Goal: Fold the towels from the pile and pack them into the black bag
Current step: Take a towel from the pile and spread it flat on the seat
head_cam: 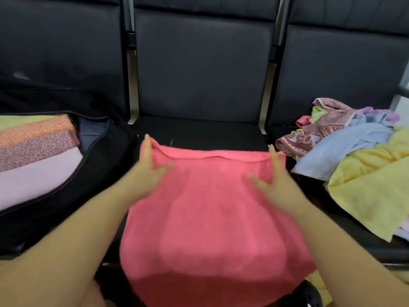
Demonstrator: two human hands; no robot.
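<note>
View from above a person's two bare forearms reaching forward over a row of dark padded seats; a pink towel (pixel 205 218) lies spread across the middle seat (pixel 199 131) and hangs over its front edge toward the viewer; its far edge shows a folded-over hem running from side to side.

The left hand (pixel 150 169) rests flat on the towel's far left corner, fingers extended and spread, thumb pointing inward; it presses on the fabric rather than gripping it; the right hand (pixel 274 178) lies the same way on the far right corner, open and flat, fingers stretched toward the hem, thumb angled inward; both hands are slightly blurred.

On the seat to the left sits the black bag (pixel 97 165), open at the top; inside it, folded towels (pixel 37 149) lie in a neat row: pale green, orange, a speckled mauve, and lilac nearest the viewer.

On the seat to the right is the pile of unfolded towels (pixel 354 151), loosely heaped; a yellow towel (pixel 371 187) drapes nearest the viewer, a light blue one (pixel 345 147) lies beside it, and a maroon patterned one (pixel 327 127) sits behind; bits of lilac and light green show at the top.
</note>
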